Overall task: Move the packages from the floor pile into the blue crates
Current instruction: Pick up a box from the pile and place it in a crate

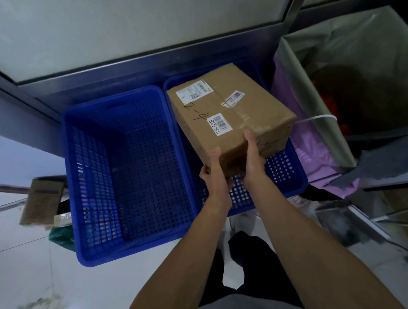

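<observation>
Looking down from the head camera, two bare forearms reach forward to a brown box (231,112). Both hands grip its near corner. The left hand (213,172) holds the lower left edge with the thumb laid up the side. The right hand (253,157) is just beside it, thumb pointing up along the near face and fingers curled beneath. The box is tilted, its near corner lower, and it hangs over the right crate (282,169). Whether its far end touches the rim cannot be told. Its top carries tape, three labels, one reading T6-538, and a handwritten mark.

The left crate (145,171) stands touching the right one, side by side against a dark metal frame (140,61). Left of the crates a small package (41,200) lies on the pale floor (23,268), with a green bag (61,238) next to it. Right of the crates sits a purple bag (306,150), and behind it a grey-lined bin (362,54).
</observation>
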